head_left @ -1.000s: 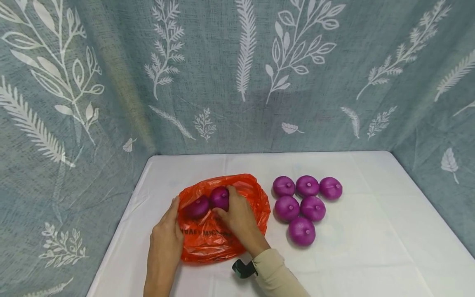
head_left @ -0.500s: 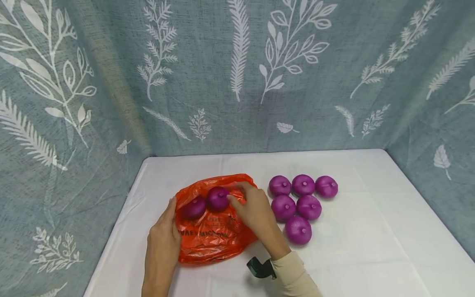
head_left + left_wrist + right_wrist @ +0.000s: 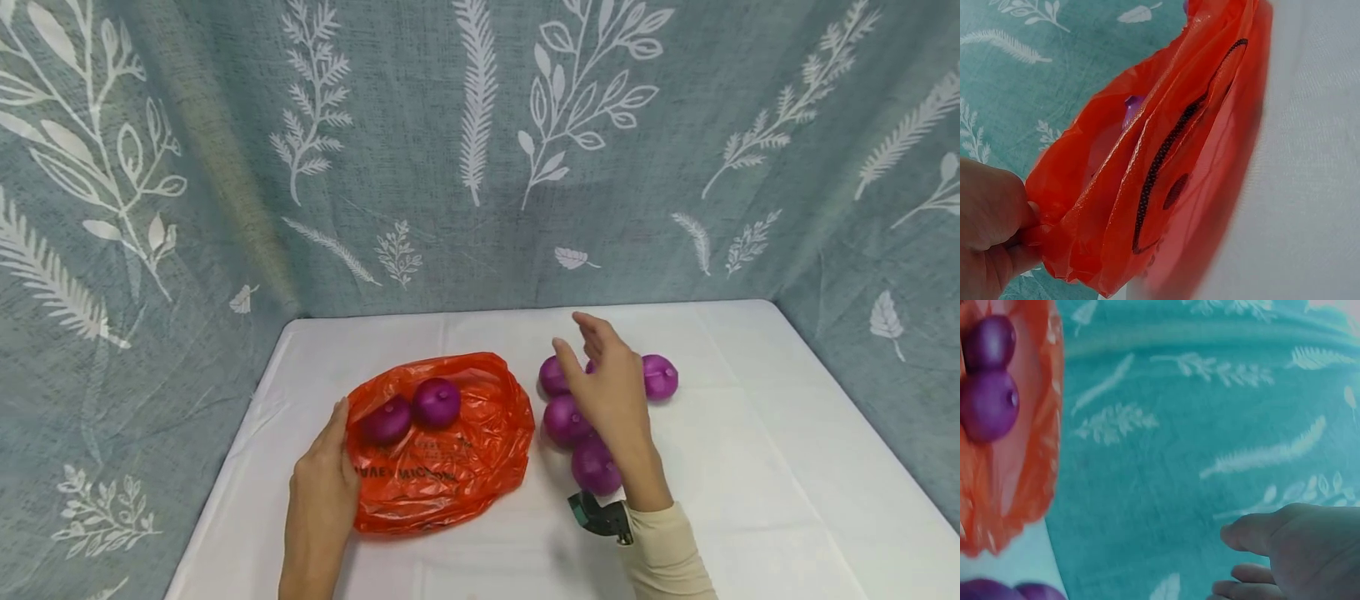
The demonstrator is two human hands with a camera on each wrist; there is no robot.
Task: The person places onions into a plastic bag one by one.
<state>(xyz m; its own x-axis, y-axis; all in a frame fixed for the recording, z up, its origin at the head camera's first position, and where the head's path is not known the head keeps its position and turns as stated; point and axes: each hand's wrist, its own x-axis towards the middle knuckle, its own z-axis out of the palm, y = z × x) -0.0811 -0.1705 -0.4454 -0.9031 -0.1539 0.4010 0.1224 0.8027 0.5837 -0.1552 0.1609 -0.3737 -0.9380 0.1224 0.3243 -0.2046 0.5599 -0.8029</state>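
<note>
A red plastic bag [image 3: 487, 450] lies on the left half of the table, its mouth spread wide. Two purple onions [image 3: 437, 403] sit side by side inside it. My left hand [image 3: 322, 483] stays at the bag's left side; the left wrist view shows its thumb and fingers pinching the bag's edge. Over the group of loose purple onions [image 3: 596, 465] right of the bag hovers my right hand [image 3: 611, 383], its thumb and fingers apart and nothing between them. It hides part of that group, with one onion [image 3: 660, 377] showing to its right.
The table [image 3: 765, 467] wears a white cloth. A blue-green curtain [image 3: 420, 150] with white leaf prints hangs behind it and along both sides. A small dark device [image 3: 600, 517] is strapped at my right wrist.
My right hand has let go of an onion in the bag and moved right, out over the loose onions. My left hand keeps its place at the bag.
</note>
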